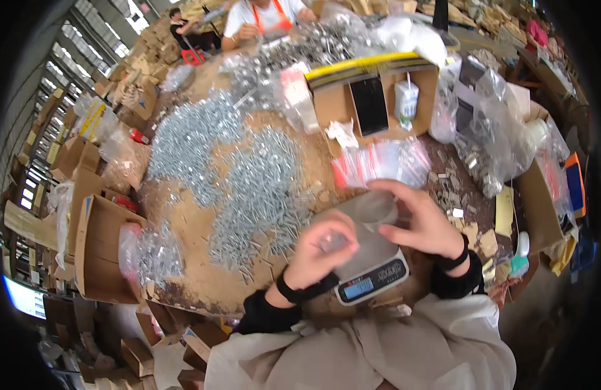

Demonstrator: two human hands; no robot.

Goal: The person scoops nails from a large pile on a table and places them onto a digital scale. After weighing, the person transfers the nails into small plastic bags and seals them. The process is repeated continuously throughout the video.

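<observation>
A digital scale [373, 284] with a lit display stands at the table edge in front of me. Over its grey pan, my right hand [427, 221] curves its thumb and fingers around a clear, round plastic cup [377, 208]. My left hand [311, 255] is curled into a ring at the left side of the pan. Something small and see-through shows inside that ring, too unclear to name. To the left of my hands lies a large heap of silvery screws [258, 195], and a second heap of small metal pieces [193, 140] spreads behind it.
Red-edged clear zip bags [381, 164] lie beyond the scale. Behind them, an open cardboard box [339, 104] holds a phone [369, 105] and a white bottle [406, 103]. A bag of hardware [158, 253] sits left. Across the table is another person [264, 19].
</observation>
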